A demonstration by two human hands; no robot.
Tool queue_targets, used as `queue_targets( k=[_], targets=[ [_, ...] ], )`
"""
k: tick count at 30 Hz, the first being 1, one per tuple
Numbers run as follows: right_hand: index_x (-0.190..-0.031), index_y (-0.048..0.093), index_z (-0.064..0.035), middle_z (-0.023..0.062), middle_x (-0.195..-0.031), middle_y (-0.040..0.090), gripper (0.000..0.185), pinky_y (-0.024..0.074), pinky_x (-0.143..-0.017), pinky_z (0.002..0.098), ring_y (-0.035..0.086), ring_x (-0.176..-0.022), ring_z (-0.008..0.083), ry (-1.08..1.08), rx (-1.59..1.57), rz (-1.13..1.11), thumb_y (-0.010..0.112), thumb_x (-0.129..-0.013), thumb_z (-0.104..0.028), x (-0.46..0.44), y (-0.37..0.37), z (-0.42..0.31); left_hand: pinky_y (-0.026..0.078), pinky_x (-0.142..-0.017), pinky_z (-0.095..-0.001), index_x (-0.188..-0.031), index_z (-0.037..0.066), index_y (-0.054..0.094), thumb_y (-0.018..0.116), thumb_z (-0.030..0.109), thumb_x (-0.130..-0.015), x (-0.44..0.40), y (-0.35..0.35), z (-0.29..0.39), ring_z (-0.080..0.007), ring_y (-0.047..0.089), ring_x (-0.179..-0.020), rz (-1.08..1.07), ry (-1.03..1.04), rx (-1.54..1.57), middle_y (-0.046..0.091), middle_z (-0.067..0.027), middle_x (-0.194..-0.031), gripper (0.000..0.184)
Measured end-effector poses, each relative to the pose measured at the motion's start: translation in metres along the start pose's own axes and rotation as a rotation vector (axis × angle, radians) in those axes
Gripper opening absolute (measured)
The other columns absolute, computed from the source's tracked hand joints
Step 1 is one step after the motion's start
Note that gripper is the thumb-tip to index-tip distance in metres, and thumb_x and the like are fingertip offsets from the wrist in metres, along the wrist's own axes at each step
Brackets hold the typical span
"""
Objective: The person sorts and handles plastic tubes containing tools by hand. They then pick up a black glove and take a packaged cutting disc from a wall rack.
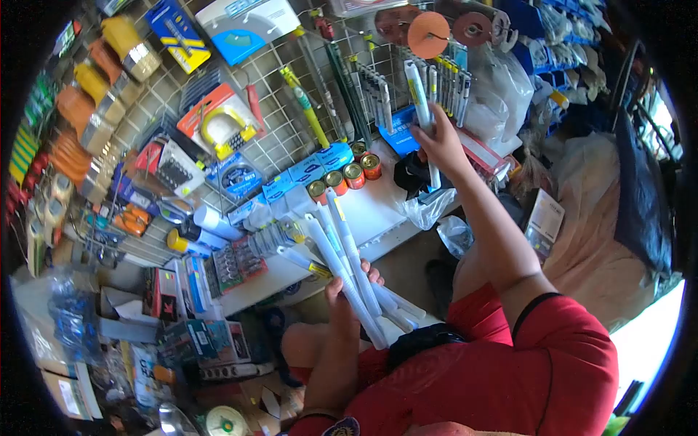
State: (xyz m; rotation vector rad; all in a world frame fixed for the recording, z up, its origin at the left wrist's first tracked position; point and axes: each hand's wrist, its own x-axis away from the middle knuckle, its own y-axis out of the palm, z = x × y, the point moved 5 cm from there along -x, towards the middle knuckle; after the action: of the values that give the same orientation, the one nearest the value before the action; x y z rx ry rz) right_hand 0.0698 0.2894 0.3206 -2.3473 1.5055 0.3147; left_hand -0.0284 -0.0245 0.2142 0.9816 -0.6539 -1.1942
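My left hand [354, 283] is closed around a bundle of long pale tubes [342, 254], held slanting above my lap. Some tubes in the bundle cross at different angles. Raised at the wire rack, my right hand [441, 142] grips another long pale tube [419, 91] with a yellow-green label, held nearly upright. Behind that tube hang thin packaged items [374, 91] on hooks. Between my hands, small round cans [353, 173] with gold lids stand on the white shelf [283, 272], beside blue boxes [305, 168].
A wire grid [269, 94] carries brushes [134, 51], packaged tools and sanding discs [427, 35]. Plastic bags [502, 94] hang at the right, above a large draped sheet [589, 232]. Boxes [211, 341] and wrapped goods crowd the lower left.
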Motion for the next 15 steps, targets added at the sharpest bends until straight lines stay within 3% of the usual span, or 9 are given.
queue_targets(
  k=[2, 3, 6, 7, 11, 12, 13, 15],
  targets=[
    [-0.148, 0.033, -0.0088, 0.0041, -0.080, 0.057, 0.059, 0.0419, -0.047, 0.0262, 0.053, -0.056, 0.0092, 0.064, -0.007, 0.010, 0.063, -0.097, -0.013, 0.028, -0.003, 0.004, 0.042, -0.088, -0.0419, -0.139, 0.009, 0.040, 0.067, 0.045, -0.081, 0.000, 0.000, -0.002, -0.0237, 0.051, -0.094, -0.039, -0.027, 0.021, 0.051, -0.0077, -0.107, 0.074],
    [-0.146, 0.036, -0.0071, 0.0102, -0.097, 0.060, 0.057, 0.0470, -0.063, 0.0288, 0.059, -0.074, 0.0136, -0.012, 0.039, 0.048, 0.063, -0.096, -0.012, 0.034, -0.007, 0.002, 0.043, -0.088, -0.0418, -0.140, 0.010, 0.040, 0.067, 0.045, -0.081, 0.001, 0.002, -0.002, -0.0239, 0.052, -0.094, -0.042, -0.027, 0.021, 0.052, -0.0077, -0.107, 0.073],
    [-0.148, 0.039, -0.0053, 0.0176, -0.132, 0.057, 0.055, 0.0458, -0.096, 0.0324, 0.056, -0.116, 0.0195, -0.107, 0.072, 0.111, 0.059, -0.097, -0.006, 0.042, -0.020, -0.015, 0.044, -0.088, -0.0417, -0.139, 0.010, 0.041, 0.068, 0.044, -0.082, 0.002, 0.002, -0.003, -0.0242, 0.053, -0.094, -0.052, -0.032, 0.042, 0.053, -0.0083, -0.107, 0.072],
    [-0.149, 0.039, -0.0057, 0.0173, -0.132, 0.057, 0.055, 0.0450, -0.097, 0.0325, 0.055, -0.118, 0.0193, -0.098, 0.055, 0.117, 0.058, -0.098, -0.005, 0.044, -0.023, -0.022, 0.044, -0.088, -0.0415, -0.139, 0.010, 0.042, 0.068, 0.044, -0.082, 0.004, 0.002, -0.005, -0.0243, 0.053, -0.094, -0.034, -0.027, 0.053, 0.053, -0.0088, -0.107, 0.071],
    [-0.153, 0.036, -0.0096, 0.0070, -0.111, 0.062, 0.056, 0.0465, -0.068, 0.0242, 0.055, -0.080, 0.0084, -0.059, 0.102, 0.057, 0.055, -0.100, -0.006, 0.049, -0.026, -0.034, 0.044, -0.087, -0.0405, -0.126, 0.003, 0.050, 0.068, 0.044, -0.080, 0.005, 0.004, -0.006, -0.0243, 0.053, -0.093, -0.013, -0.051, 0.051, 0.054, -0.0093, -0.106, 0.064],
    [-0.153, 0.036, -0.0102, 0.0046, -0.105, 0.062, 0.056, 0.0451, -0.060, 0.0225, 0.053, -0.070, 0.0060, -0.015, 0.076, 0.031, 0.055, -0.100, -0.006, 0.053, -0.024, -0.040, 0.044, -0.087, -0.0410, -0.130, 0.004, 0.047, 0.067, 0.045, -0.082, 0.005, 0.003, -0.008, -0.0238, 0.053, -0.093, -0.012, -0.045, 0.038, 0.054, -0.0091, -0.106, 0.066],
    [-0.154, 0.034, -0.0126, -0.0015, -0.088, 0.055, 0.056, 0.0338, -0.047, 0.0206, 0.039, -0.055, 0.0016, -0.022, 0.032, 0.048, 0.054, -0.102, -0.008, 0.055, -0.021, -0.040, 0.045, -0.087, -0.0415, -0.134, 0.005, 0.044, 0.065, 0.046, -0.083, 0.006, 0.003, -0.009, -0.0234, 0.053, -0.092, -0.013, -0.038, 0.025, 0.053, -0.0089, -0.106, 0.069],
    [-0.155, 0.033, -0.0155, -0.0021, -0.081, 0.051, 0.057, 0.0354, -0.044, 0.0208, 0.041, -0.051, 0.0025, -0.032, 0.008, 0.058, 0.054, -0.102, -0.010, 0.054, -0.023, -0.038, 0.045, -0.087, -0.0418, -0.139, 0.006, 0.041, 0.063, 0.047, -0.084, 0.006, 0.001, -0.011, -0.0230, 0.053, -0.092, -0.018, -0.031, 0.013, 0.052, -0.0086, -0.105, 0.072]
  ],
)
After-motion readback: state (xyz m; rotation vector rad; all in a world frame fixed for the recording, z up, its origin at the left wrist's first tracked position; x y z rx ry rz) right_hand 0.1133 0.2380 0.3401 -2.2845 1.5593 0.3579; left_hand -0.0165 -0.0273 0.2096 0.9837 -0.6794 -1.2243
